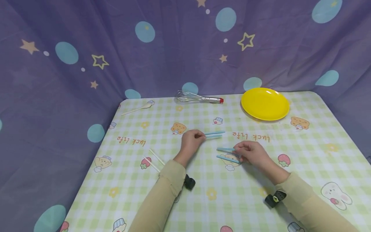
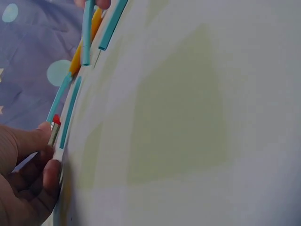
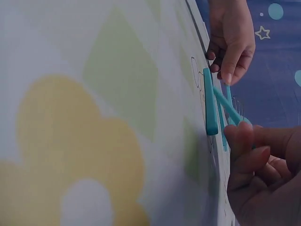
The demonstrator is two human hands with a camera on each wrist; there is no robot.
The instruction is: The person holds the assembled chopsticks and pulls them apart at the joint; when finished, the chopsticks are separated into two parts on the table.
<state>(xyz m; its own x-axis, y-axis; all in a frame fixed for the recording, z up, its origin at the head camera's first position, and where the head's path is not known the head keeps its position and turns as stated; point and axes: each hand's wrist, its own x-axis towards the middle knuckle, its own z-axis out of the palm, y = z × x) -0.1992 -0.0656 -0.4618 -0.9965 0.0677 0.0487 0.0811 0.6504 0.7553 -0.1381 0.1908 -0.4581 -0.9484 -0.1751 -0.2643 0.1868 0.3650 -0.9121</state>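
My left hand (image 1: 191, 141) pinches one end of a light blue stick (image 2: 59, 96) between thumb and finger, just above the table. A second blue stick (image 2: 70, 113) lies beside it on the cloth, close under the fingers. To the right, my right hand (image 1: 252, 153) pinches another blue stick (image 3: 227, 106), tilted with its free end pointing left. Below that hand one more blue stick (image 1: 228, 159) rests on the cloth, near the fingertips. The two hands face each other, with a gap between their sticks. In the left wrist view the right-hand sticks' ends look hollow.
Two thin white sticks (image 1: 151, 164) lie partly hidden by the left forearm. Along the back are a pale spoon (image 1: 139, 109), a whisk (image 1: 200, 98) with a red-tipped handle and a yellow plate (image 1: 265, 104). A purple curtain (image 1: 174, 48) hangs behind the checked tablecloth (image 1: 203, 212).
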